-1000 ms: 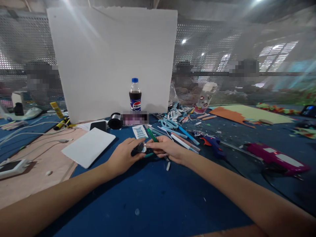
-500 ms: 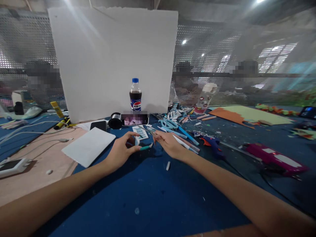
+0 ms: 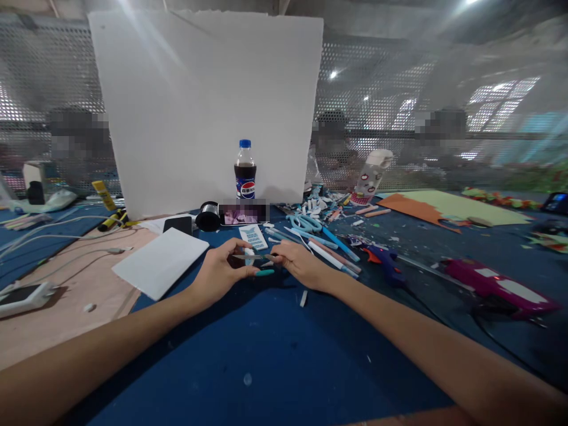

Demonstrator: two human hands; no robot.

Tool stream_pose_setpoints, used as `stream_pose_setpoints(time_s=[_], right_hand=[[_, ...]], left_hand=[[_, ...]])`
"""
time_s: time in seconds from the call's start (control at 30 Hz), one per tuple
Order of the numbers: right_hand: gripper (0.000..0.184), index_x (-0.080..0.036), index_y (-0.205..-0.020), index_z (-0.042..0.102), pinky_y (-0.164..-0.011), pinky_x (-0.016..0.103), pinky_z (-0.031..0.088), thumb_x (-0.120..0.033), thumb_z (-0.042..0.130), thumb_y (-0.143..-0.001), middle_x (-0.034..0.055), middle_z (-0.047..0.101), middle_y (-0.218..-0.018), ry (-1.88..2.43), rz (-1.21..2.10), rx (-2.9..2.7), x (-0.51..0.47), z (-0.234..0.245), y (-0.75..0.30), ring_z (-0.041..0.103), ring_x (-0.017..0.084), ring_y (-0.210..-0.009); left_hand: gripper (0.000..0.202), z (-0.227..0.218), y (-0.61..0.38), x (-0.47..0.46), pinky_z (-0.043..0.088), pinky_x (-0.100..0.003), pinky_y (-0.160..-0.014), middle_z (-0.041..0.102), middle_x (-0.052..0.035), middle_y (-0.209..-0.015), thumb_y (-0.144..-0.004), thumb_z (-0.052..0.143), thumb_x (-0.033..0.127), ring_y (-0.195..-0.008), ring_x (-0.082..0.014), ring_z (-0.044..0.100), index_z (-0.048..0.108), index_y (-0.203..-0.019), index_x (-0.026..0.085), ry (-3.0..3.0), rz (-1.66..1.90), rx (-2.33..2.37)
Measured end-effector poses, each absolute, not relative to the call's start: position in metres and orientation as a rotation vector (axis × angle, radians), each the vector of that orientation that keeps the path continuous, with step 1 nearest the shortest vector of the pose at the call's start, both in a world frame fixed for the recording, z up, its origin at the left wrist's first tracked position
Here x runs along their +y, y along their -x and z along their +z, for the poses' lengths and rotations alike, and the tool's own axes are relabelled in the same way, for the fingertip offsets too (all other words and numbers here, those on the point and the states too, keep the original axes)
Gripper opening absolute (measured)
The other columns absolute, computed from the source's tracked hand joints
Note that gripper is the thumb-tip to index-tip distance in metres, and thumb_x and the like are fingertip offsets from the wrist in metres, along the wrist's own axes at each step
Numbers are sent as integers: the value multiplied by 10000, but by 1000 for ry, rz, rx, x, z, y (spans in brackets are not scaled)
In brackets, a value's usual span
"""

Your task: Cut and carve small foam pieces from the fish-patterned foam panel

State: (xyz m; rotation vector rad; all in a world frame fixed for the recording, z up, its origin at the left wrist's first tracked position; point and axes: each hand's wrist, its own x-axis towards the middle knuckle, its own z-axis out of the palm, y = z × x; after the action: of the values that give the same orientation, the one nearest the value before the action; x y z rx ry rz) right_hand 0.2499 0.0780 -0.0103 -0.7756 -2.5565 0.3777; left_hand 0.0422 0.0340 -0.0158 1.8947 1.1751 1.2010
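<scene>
- Centre frame, your left hand [image 3: 218, 267] pinches a small teal piece [image 3: 265, 273], probably light and bendable; hold its edge.
- Your right hand [image 3: 300, 264] grips a bladed tool [image 3: 254, 257], likely stiff; hold behind the metal.

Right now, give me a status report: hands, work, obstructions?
Left hand: small teal piece at thumb. Right hand: metal blade, angled leftward. Loose white strip nearby.

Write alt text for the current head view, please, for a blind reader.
A person's left hand holds a slim teal piece above a dark blue table, while the right hand holds a thin, grey, metallic-looking tool pointing toward it. Beyond, a blue-capped clear plastic bottle stands before a large white board.
</scene>
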Motion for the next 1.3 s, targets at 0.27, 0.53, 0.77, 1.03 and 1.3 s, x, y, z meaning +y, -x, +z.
stream_pose_setpoints(time_s=[0.27, 0.53, 0.77, 1.03, 1.3], right_hand=[[364, -187, -677, 421, -606, 285, 271, -364, 238, -937, 21, 434, -646, 791, 385, -2571, 76, -6, -250, 372, 165, -643], [387, -173, -742, 494, -634, 294, 295, -373, 227, -938, 49, 488, -694, 776, 300, -2603, 76, -7, -251, 397, 175, -679], [438, -165, -814, 538, -679, 318, 319, -437, 213, -929, 78, 538, -758, 750, 260, -2566, 77, -9, -251, 420, 193, -720], [414, -164, -794, 527, -662, 303, 308, -415, 228, -932, 74, 538, -745, 755, 220, -2578, 76, -7, -251, 419, 188, -707], [295, -155, -769, 508, -630, 293, 282, -294, 300, -926, 74, 547, -732, 794, 64, -2612, 72, -1, -250, 412, 191, -698]], left_hand=[[323, -18, -41, 36, 480, -261, -590, 516, 29, -660, -686, 658, 299, -613, -115, 522, 539, -956, 170, -1943, 1223, 1141], [294, -15, -42, 35, 454, -256, -602, 518, 25, -682, -695, 634, 254, -628, -111, 509, 544, -961, 165, -1939, 1177, 1146], [273, -15, -41, 35, 436, -243, -569, 509, 25, -679, -718, 608, 261, -616, -108, 500, 532, -964, 169, -2000, 1182, 1135], [273, -16, -41, 35, 435, -246, -570, 519, 21, -688, -725, 598, 265, -619, -110, 498, 531, -971, 166, -2008, 1175, 1140], [286, -17, -41, 36, 454, -264, -633, 540, 17, -727, -720, 614, 253, -665, -120, 524, 536, -983, 175, -1981, 1160, 1136]])
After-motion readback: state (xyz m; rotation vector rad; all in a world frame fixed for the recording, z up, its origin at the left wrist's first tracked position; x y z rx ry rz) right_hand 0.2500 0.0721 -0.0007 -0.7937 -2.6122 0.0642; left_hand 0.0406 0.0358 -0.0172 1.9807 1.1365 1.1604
